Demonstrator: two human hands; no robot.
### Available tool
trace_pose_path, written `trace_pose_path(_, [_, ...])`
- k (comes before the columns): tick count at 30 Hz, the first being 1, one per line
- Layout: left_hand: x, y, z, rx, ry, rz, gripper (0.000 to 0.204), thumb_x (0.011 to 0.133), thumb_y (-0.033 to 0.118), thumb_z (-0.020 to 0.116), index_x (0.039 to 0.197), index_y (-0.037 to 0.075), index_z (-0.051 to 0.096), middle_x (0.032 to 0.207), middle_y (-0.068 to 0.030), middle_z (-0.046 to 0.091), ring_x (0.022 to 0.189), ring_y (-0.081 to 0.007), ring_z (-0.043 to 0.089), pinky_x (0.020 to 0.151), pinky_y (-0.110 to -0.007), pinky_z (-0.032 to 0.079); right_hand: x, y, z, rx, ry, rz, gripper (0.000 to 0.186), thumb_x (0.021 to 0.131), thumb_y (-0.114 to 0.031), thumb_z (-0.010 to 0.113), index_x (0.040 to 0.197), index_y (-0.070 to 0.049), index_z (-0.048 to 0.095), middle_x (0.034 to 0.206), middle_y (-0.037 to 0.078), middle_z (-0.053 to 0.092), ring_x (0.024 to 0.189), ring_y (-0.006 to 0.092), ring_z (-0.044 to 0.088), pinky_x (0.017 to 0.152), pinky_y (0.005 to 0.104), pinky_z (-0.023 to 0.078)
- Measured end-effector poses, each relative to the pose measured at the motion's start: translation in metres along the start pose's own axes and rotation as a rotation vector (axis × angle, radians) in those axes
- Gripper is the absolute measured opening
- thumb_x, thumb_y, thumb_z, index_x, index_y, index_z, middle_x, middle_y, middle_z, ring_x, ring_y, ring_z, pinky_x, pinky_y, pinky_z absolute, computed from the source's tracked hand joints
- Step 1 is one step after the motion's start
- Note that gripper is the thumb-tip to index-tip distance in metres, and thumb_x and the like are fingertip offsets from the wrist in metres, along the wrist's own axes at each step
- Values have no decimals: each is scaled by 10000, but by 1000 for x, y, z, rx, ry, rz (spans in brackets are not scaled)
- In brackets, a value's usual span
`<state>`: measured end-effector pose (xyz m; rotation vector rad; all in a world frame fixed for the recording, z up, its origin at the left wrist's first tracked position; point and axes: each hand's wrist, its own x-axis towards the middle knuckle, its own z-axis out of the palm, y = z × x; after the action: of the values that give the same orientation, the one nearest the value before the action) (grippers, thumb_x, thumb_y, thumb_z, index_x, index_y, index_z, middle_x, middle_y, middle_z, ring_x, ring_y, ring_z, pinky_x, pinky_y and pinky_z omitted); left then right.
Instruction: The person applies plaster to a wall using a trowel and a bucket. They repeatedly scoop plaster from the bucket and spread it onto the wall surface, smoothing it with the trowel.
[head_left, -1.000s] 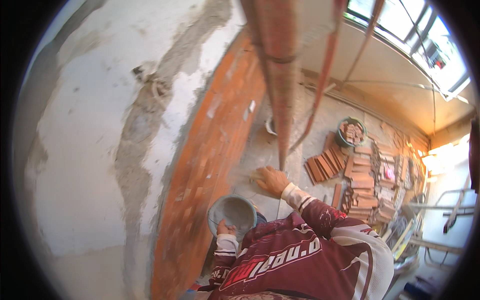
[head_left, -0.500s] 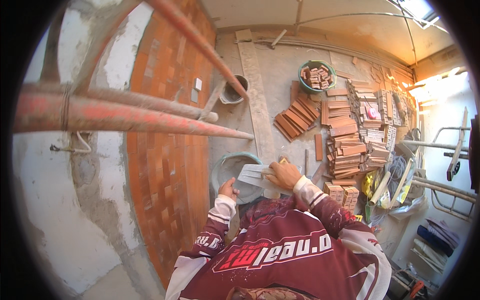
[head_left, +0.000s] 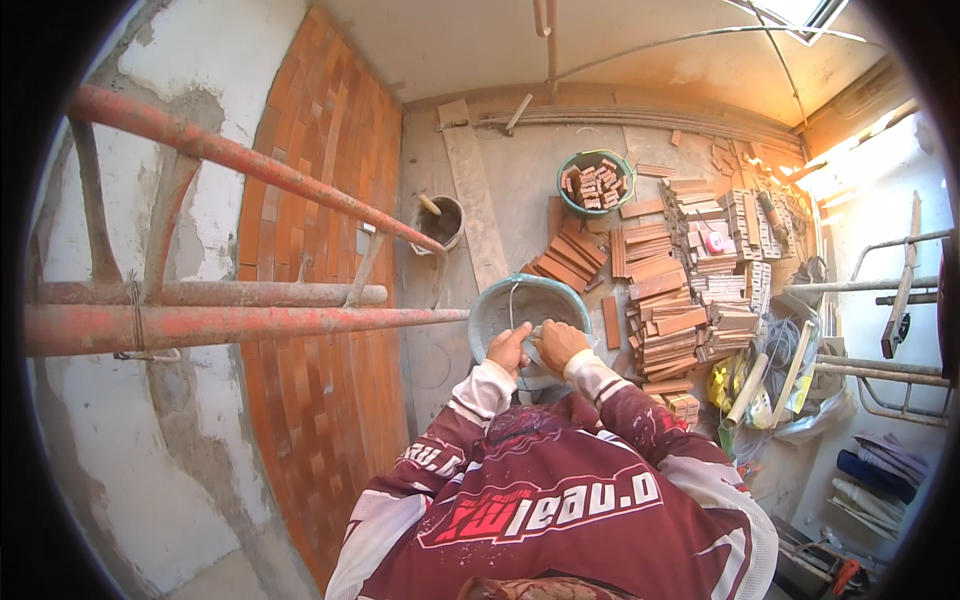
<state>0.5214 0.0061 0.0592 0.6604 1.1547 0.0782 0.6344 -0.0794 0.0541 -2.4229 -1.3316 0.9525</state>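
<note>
In front of me stands a round mortar bucket (head_left: 484, 307) with a teal rim and a grey-coated inside. My left hand (head_left: 507, 350) is closed at its near side, on the thin pale bucket handle (head_left: 514, 298) that crosses the opening. Beside it, above the bucket, my right hand (head_left: 563, 345) is closed too, knuckles up. A little grey shows at its fingertips, but what it holds is hidden. The trowel seen earlier cannot be made out.
Red scaffold poles (head_left: 250, 328) reach in from the left before a brick-tiled wall (head_left: 300, 250). A grey bucket (head_left: 455, 238) stands near a plank (head_left: 475, 200). Stacked brick tiles (head_left: 660, 285) and a green bucket (head_left: 570, 195) of tile pieces lie to the right.
The flat trowel in my right hand has dropped out of view. Both hands have come together over the mortar bucket, which now sits farther right and farther away. The view has shifted.
</note>
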Motion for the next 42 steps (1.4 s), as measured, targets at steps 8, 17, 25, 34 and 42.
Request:
trace_pose_path(8, [33,59,49,42,-135,41,267,850,313,633,780,92,500,560,27,388,439,-99,382,431,-249,340,19,49,-23,79,154,-71,304,854,-332,533,868,-29,551,839,201,617,810,382,601,700,467,467])
trace_pose_path(17, [92,146,54,83,-168,55,269,832,304,646,761,85,508,552,6,425,427,-117,409,416,-271,345,112,37,-70,85,209,-188,297,847,-331,543,907,-41,563,836,207,618,783,389,600,677,468,465])
trace_pose_path(25, [89,241,47,-113,-152,127,252,813,269,681,757,124,482,544,39,388,478,-98,413,481,-261,368,173,-7,-133,18,281,-299,281,832,-314,564,953,-61,566,806,176,619,757,363,601,663,450,471])
trace_pose_path(34, [128,316,27,-400,-50,148,235,818,257,677,738,149,484,525,49,387,499,-103,438,538,-287,398,266,-31,-177,-21,297,-434,275,820,-305,585,946,-60,583,798,174,620,711,353,609,628,445,479])
trace_pose_path(42, [195,368,-4,-743,146,124,192,844,253,644,769,169,488,504,69,371,499,-102,421,568,-297,396,407,-34,-204,-43,130,-653,366,776,-321,638,1047,-78,601,807,149,623,684,329,621,592,413,504])
